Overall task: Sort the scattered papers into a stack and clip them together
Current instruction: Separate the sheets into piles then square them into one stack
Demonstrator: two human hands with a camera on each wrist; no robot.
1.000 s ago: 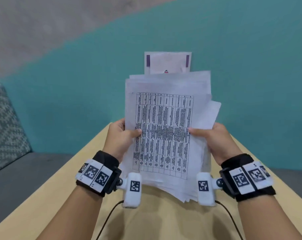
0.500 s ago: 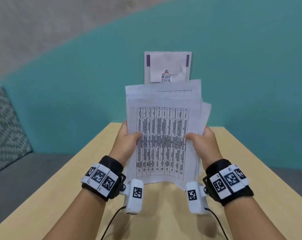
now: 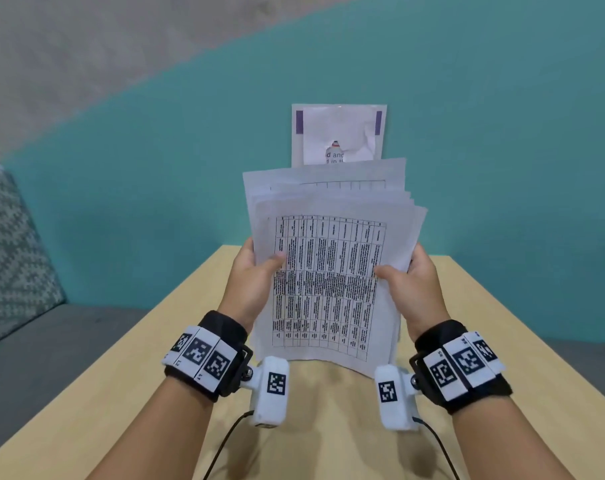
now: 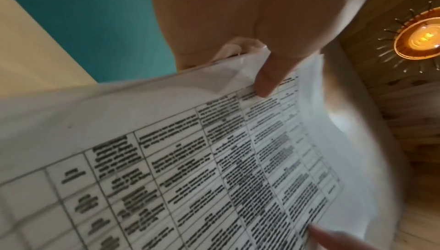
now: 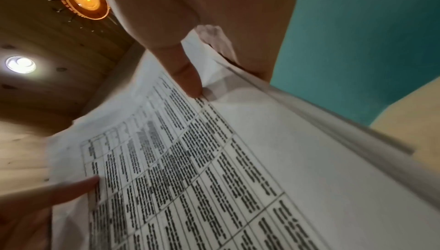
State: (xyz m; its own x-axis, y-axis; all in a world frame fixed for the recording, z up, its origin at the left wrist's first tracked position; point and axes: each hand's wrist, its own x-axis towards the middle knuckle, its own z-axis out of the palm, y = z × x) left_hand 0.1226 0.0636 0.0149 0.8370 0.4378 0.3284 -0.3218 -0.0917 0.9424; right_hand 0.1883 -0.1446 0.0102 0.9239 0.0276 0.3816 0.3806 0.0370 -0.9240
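A bundle of white papers (image 3: pixel 329 282) stands upright over the wooden table (image 3: pixel 484 323), its front sheet printed with a black table of text. The sheets are uneven at the top and right edges. My left hand (image 3: pixel 256 275) grips the bundle's left edge, thumb on the front sheet and fingers behind. My right hand (image 3: pixel 406 282) grips the right edge the same way. The left wrist view shows the left thumb (image 4: pixel 269 77) pressed on the printed papers (image 4: pixel 214 160). The right wrist view shows the right thumb (image 5: pixel 188 77) on the papers (image 5: pixel 214 160). No clip is in view.
A white sheet with purple bars (image 3: pixel 339 133) hangs on the teal wall (image 3: pixel 502 133) behind the bundle. A grey bench with a patterned cushion (image 3: pixel 10 251) lies left of the table. Cables run from the wrist cameras over the near tabletop.
The bundle has dropped lower toward the table and the hands have come closer together. The sheets sit more closely aligned than a second ago; the wall sheet shows more above them.
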